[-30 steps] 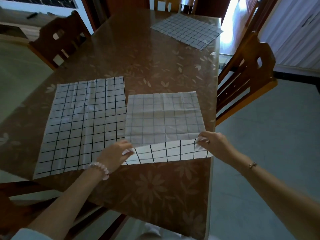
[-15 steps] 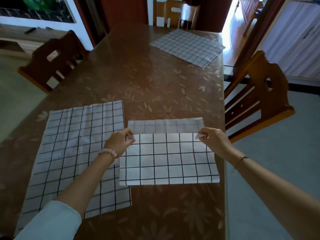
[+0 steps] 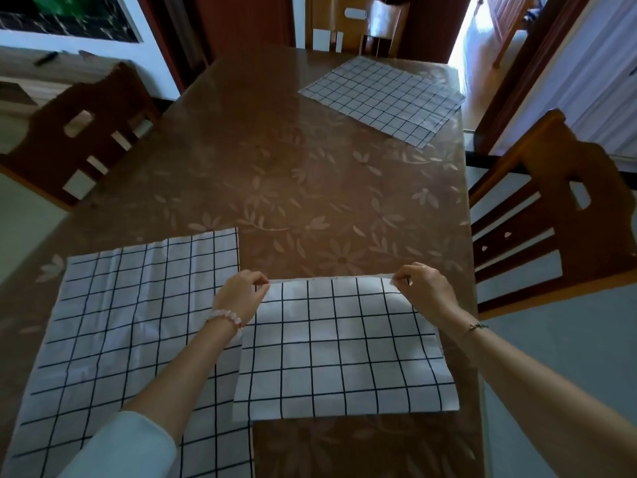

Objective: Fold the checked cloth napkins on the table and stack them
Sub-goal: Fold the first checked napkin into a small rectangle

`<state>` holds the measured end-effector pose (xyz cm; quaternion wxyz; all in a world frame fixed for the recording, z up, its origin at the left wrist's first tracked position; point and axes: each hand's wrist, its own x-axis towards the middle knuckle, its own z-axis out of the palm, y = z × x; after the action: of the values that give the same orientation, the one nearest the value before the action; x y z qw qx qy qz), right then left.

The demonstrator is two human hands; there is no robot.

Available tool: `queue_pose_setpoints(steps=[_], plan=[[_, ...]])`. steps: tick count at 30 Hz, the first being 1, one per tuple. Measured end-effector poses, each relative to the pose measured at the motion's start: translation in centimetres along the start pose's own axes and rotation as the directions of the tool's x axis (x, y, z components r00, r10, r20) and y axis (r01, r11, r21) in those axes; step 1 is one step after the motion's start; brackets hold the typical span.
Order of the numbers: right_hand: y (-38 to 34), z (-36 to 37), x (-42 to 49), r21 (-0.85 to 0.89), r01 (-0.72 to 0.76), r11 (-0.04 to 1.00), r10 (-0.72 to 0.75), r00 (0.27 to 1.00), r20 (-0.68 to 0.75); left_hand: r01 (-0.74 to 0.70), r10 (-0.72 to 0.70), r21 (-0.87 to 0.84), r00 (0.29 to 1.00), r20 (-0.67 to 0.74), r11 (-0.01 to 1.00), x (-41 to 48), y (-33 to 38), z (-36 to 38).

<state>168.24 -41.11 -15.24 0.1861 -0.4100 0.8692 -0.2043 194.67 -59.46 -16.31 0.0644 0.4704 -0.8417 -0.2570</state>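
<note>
Left hand (image 3: 241, 296): fingers clamped on folded napkin's (image 3: 341, 350) far-left corner.
Right hand (image 3: 425, 291): fingers clamped on its far-right corner.
Folded napkin: far edge between both pinches, rest nearer, on table (image 3: 275, 167).
Flat napkin (image 3: 131, 322): left of left fingers.

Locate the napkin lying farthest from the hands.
In the head view the far napkin lies flat at the far right corner of the table, just in front of the end chair.
</note>
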Motion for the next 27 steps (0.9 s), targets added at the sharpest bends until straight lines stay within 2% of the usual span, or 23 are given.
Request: queue_pose_setpoints(steps=[12, 15, 18, 21, 23, 27], plan=[[0.6, 1.1, 2.0, -0.038, -0.038, 0.999, 0.037, 0.999, -0.037, -0.041, 0.046, 0.075, 0.996, -0.071, 0.996, 2.0, -1.2, 1.9], [0.8, 1.6, 2.1, -0.106, -0.022, 0.994, 0.014, 0.997, -0.072, -0.05, 0.064, 0.131, 0.992, -0.106, 0.99, 2.2, -1.5, 2.4], [0.9, 2.1, 1.7, -0.244, 0.001, 0.97, -0.051, 0.979, -0.2, -0.052, 0.104, 0.204, 0.962, -0.254, 0.978, 1.5, -1.1, 2.8], [0.1, 2.7, -0.3, -0.237, 0.075, 0.969, -0.162, 0.914, -0.372, -0.097, 0.176, 0.209, 0.9, -0.399, 0.973, -0.8, 0.7, 3.0], [-0.4, 3.9, -3.1, -0.175, 0.139, 0.975, -0.199, 0.894, -0.401, -0.16, 0.224, 0.19, 0.894, -0.388, 0.969, -3.5, 2.1, 4.0], [-1.4, 7.5, -9.9, -0.114, 0.22, 0.969, -0.245, 0.925, -0.29, -0.248, 0.277, 0.141, 0.928, -0.25, 0.959, -10.5, 4.4, 7.7]])
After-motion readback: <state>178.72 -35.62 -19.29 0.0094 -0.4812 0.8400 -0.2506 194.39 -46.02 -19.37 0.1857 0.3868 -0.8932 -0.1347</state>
